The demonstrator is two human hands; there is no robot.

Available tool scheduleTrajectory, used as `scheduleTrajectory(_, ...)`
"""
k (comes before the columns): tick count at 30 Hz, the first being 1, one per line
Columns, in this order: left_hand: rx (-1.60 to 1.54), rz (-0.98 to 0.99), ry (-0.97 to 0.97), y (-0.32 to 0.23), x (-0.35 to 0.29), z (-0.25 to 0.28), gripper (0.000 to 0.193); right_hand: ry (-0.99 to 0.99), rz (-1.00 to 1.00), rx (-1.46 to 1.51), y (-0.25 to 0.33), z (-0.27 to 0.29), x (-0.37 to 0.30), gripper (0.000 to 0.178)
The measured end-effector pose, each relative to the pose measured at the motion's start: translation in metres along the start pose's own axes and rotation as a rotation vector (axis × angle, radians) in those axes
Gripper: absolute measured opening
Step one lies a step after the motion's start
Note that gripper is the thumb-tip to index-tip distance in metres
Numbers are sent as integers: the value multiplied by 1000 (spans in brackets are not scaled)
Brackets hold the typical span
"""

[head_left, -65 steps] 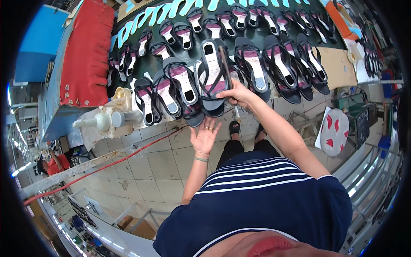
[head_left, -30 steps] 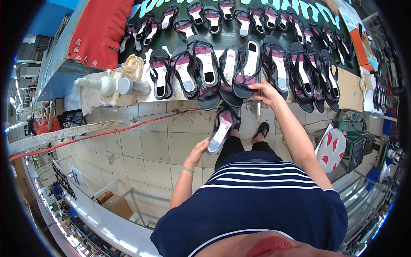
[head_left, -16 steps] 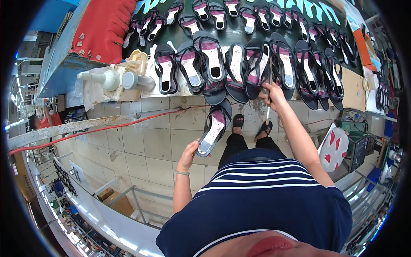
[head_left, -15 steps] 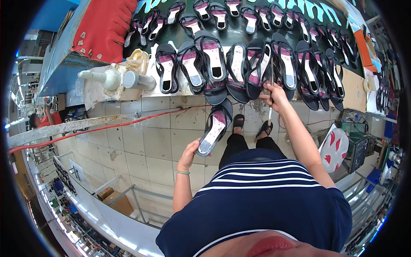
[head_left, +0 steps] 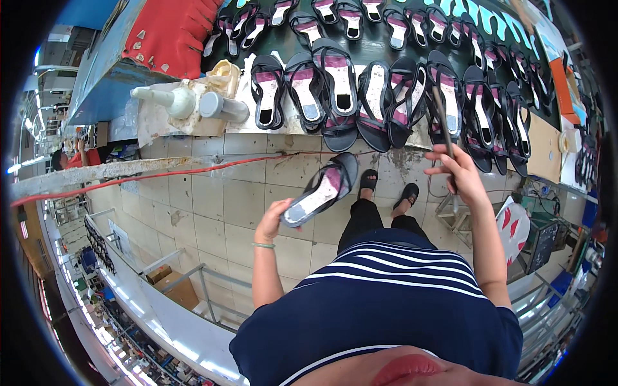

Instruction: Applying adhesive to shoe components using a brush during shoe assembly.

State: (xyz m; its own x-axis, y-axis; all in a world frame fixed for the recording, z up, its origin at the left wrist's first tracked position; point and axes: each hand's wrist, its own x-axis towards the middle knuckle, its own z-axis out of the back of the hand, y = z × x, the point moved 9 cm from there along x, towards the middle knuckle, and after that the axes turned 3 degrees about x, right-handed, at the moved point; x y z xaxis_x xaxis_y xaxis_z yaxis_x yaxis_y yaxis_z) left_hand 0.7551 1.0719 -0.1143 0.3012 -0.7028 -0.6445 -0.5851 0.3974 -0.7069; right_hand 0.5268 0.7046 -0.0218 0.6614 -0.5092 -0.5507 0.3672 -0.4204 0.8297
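My left hand grips a black strappy sandal by one end of its sole, over the floor in front of the bench. Its insole is pale with a purple patch, and the other end points up toward the bench. My right hand holds a long thin stick-like tool, with some fingers spread away from it. The tool's upper end overlaps a sandal in the near row; whether they touch I cannot tell. More black sandals line the bench edge beside it.
A green bench top carries further rows of sandals. At its left stand a white squeeze bottle, a white cylindrical container and a red-covered box. A rusty rail and red cable cross at left. A round patterned seat is at right.
My right hand has moved right and slightly down with the stick-like tool, away from the middle sandals. The sandal in my left hand has shifted left and tilted further over.
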Motion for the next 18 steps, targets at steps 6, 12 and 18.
scheduleTrajectory(6,-184,-209,-38,-58,-61,35,50,-13,93,-171,8,55,-51,22)
scheduleTrajectory(12,66,-208,-176,-113,-82,1,46,-129,143,-325,-2,92,-87,17)
scheduleTrajectory(18,71,-358,-247,-145,-113,25,53,-196,105,-338,-31,129,-122,17)
